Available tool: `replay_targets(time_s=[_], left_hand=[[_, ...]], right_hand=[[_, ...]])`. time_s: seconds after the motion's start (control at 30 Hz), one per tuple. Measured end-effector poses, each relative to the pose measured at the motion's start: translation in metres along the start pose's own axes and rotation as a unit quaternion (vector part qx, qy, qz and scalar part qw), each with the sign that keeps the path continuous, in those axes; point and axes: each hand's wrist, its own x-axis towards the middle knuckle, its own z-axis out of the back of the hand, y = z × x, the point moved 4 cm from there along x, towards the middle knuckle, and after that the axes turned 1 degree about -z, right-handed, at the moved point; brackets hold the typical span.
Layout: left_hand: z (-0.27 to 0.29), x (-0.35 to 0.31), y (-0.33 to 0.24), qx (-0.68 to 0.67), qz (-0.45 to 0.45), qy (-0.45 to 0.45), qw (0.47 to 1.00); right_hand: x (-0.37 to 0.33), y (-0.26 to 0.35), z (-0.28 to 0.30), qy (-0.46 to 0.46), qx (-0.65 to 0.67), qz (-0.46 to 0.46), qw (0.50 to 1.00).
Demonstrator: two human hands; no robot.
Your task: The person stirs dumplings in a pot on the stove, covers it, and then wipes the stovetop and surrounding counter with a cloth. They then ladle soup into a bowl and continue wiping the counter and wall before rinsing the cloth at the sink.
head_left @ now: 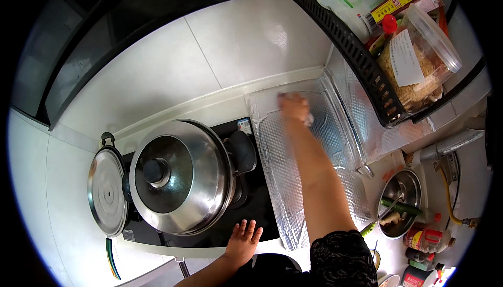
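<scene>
The silver foil sheet (277, 169) lies spread on the tabletop (380, 234), at the centre of the view, quilted in small dimples and creased across. It should prove very light and limp, apt to slide, crinkle or tear under a hard tug. The best hold is probably flat-handed along the bare near edge, at its 6 o'clock, with both corners lifted together; the folded ridge (343, 119) at 2 o'clock looks stiffer.

Toward the sheet's 12 o'clock, the right hand (295, 108) is over the foil, blurred; its grip looks curled, but I cannot tell whether it has hold of the small pale scrap (310, 120) beside it. At 7 o'clock the left hand (244, 242) grasps nothing, its fingers spread at the near edge of the black hob (262, 219).

Further out, at 9 o'clock, a steel pot with a domed lid (183, 177) stands on the hob; it is likely heavy, best taken by its side handles. A second foil panel (387, 124) is at 2 o'clock, a black basket (361, 69) of packets at 1 o'clock, and a metal bowl (416, 187) with green vegetables at 4 o'clock.
</scene>
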Motion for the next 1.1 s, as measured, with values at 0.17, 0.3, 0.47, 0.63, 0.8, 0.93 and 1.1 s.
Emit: replay_targets(time_s=[0.17, 0.3, 0.47, 0.63, 0.8, 0.93, 1.1], left_hand=[[-0.007, -0.005, 0.001, -0.003, 0.012, -0.004, 1.0], [-0.005, -0.005, 0.0, -0.015, 0.016, -0.009, 1.0], [0.004, -0.003, 0.001, -0.021, 0.023, -0.006, 1.0], [0.002, -0.001, 0.0, -0.018, 0.024, -0.025, 0.999], [-0.003, -0.005, 0.001, -0.022, 0.018, -0.015, 0.999], [0.0, -0.003, 0.001, -0.017, 0.004, -0.006, 1.0], [-0.002, -0.007, 0.001, -0.008, -0.008, -0.001, 1.0]], right_hand=[[-0.066, 0.076, 0.032, 0.122, 0.145, 0.167, 0.967], [-0.056, 0.042, 0.035, 0.141, 0.051, 0.196, 0.969], [-0.002, -0.056, 0.047, 0.039, -0.002, -0.08, 0.996], [0.007, -0.077, 0.04, 0.025, -0.05, -0.136, 0.989], [-0.063, 0.017, 0.088, 0.184, 0.053, 0.097, 0.977], [-0.142, 0.022, 0.074, 0.124, 0.042, 0.357, 0.925], [-0.14, -0.048, 0.079, 0.112, 0.019, 0.268, 0.957]])
